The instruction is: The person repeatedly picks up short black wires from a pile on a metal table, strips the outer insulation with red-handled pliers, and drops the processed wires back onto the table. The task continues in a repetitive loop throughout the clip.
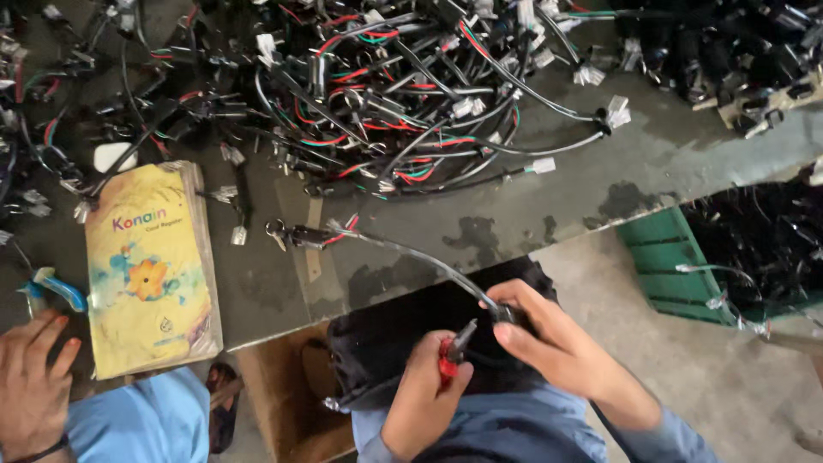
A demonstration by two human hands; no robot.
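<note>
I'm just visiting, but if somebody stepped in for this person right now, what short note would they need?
Left hand: grips red-handled pliers, tips up toward the cable.
Right hand: pinches the near end of a grey cable; its far end with red wires lies on the table.
Behind: a heap of wire harnesses. A yellow book lies left, by another person's hand.
Done or left: cannot tell.
</note>
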